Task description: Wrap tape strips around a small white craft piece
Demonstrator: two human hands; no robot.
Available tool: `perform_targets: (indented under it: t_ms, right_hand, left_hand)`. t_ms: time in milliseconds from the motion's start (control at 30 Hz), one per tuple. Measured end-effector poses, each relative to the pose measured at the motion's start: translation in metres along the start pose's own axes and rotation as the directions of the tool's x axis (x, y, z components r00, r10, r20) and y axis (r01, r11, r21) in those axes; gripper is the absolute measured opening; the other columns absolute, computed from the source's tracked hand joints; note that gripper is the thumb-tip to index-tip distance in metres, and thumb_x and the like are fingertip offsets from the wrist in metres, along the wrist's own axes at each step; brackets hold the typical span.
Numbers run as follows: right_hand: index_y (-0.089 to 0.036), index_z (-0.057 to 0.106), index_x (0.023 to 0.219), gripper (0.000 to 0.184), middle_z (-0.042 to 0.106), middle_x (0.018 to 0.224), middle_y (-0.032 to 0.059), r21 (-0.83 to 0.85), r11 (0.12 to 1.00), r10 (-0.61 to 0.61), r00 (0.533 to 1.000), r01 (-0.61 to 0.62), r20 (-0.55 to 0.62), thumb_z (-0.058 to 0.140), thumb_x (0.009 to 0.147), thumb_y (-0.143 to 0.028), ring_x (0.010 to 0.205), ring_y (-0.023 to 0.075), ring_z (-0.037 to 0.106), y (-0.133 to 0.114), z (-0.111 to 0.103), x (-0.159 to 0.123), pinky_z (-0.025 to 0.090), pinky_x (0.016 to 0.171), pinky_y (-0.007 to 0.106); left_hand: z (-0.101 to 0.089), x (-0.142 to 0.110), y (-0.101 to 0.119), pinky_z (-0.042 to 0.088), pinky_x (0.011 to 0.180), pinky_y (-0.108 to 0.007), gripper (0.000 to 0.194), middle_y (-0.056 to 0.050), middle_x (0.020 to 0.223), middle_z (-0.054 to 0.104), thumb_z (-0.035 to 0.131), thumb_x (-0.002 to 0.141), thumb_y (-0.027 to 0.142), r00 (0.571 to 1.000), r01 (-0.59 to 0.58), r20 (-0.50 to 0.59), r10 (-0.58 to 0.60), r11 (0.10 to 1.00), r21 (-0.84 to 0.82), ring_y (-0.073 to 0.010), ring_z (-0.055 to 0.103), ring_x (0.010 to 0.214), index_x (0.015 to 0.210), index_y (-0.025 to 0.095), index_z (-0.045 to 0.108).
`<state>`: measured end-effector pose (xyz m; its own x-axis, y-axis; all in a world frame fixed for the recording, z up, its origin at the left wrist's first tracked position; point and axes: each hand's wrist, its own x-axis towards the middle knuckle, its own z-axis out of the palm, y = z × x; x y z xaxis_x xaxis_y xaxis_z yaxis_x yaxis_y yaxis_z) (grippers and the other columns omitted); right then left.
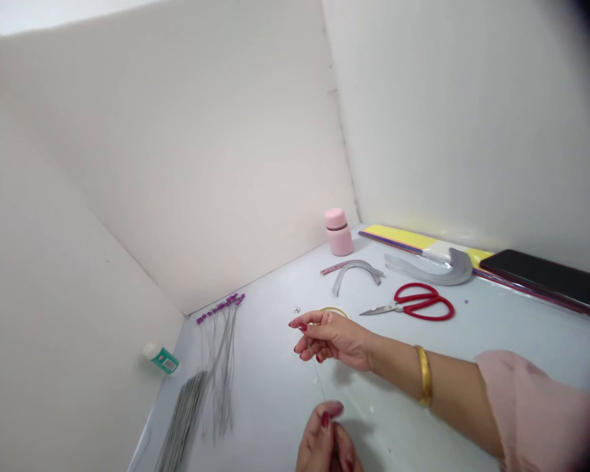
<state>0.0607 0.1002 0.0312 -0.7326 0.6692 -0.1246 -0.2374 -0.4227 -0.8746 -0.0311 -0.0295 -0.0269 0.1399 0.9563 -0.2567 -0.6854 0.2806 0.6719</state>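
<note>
Taking the strand between our hands as the clock's centre, a white-and-green bottle (162,359) lies at 9 o'clock, by the left edge of the counter (265,367). At 8 o'clock is a bundle of grey wires (184,419); at 10, thin stems with purple tips (221,308) lie close to the back wall (201,164). A broad stretch of counter separates these stems from our fingers.

The thin strand (316,368) runs from between 11 and 12 o'clock down to between 5 and 6, spanning the gap between our hands. Our left hand (324,439) is at its lower end, thumb and fingers closed together on it. Our right hand (334,334) pinches the upper end between thumb and forefinger, the other fingers loosely curled and apart. Each hand is nearest its own end.

Just beyond the right hand, a yellow hoop (335,309) shows partly behind it. The pink flask (339,233) stands at 12, well back near the wall. At 2 o'clock we have red-handled scissors (425,306), blades pointing towards 9, and farther out a black phone-like slab (545,278) borders the right wall (472,118).
</note>
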Motion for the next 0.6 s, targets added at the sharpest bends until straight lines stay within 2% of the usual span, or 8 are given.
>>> perform_targets:
  t_ms: [100, 233, 433, 600]
  right_hand:
    - [-0.016, 0.058, 0.096, 0.029, 0.069, 0.072, 0.005, -0.009, 1.0, 0.0, 1.0, 0.0, 0.005, 0.064, 0.073, -0.033, 0.062, 0.0126, 0.065, 0.0, 0.004, -0.002, 0.038, 0.047, 0.016]
    - [-0.017, 0.058, 0.097, 0.03, 0.069, 0.071, 0.0052, -0.005, 1.0, 0.01, 1.0, -0.01, 0.023, 0.062, 0.075, -0.036, 0.062, 0.0128, 0.065, 0.0, 0.007, -0.004, 0.039, 0.049, 0.017]
    - [-0.017, 0.058, 0.098, 0.029, 0.069, 0.071, 0.0047, -0.008, 1.0, 0.02, 0.999, -0.019, 0.037, 0.059, 0.077, -0.036, 0.062, 0.0123, 0.065, 0.0, 0.004, -0.003, 0.039, 0.049, 0.016]
    - [-0.016, 0.058, 0.096, 0.028, 0.069, 0.073, 0.0055, -0.027, 0.999, 0.027, 0.998, -0.025, 0.058, 0.059, 0.076, -0.037, 0.064, 0.0128, 0.065, 0.001, 0.003, -0.002, 0.04, 0.05, 0.017]
  left_hand:
    - [0.007, -0.004, 0.007, 0.026, 0.035, -0.014, 0.039, 0.008, 0.041, 0.046, 0.069, 0.065, 0.044, 0.988, -0.061, -0.138, 0.068, 0.997, 0.053, -0.0054, 0.045, 0.031, 0.094, 0.02, 0.057]
    - [0.012, -0.006, 0.011, 0.023, 0.033, -0.013, 0.036, 0.009, 0.037, 0.042, 0.069, 0.066, 0.04, 0.959, -0.066, -0.267, 0.089, 0.993, 0.095, -0.0046, 0.041, 0.027, 0.091, 0.018, 0.056]
    - [0.012, -0.004, 0.006, 0.021, 0.031, -0.012, 0.038, 0.011, 0.033, 0.04, 0.073, 0.06, 0.039, 0.948, -0.079, -0.302, 0.103, 0.993, 0.092, -0.0032, 0.037, 0.023, 0.087, 0.017, 0.057]
    - [0.012, -0.004, 0.006, 0.021, 0.031, -0.012, 0.038, 0.011, 0.033, 0.04, 0.072, 0.061, 0.039, 0.941, -0.084, -0.318, 0.118, 0.989, 0.12, -0.0034, 0.038, 0.024, 0.087, 0.016, 0.057]
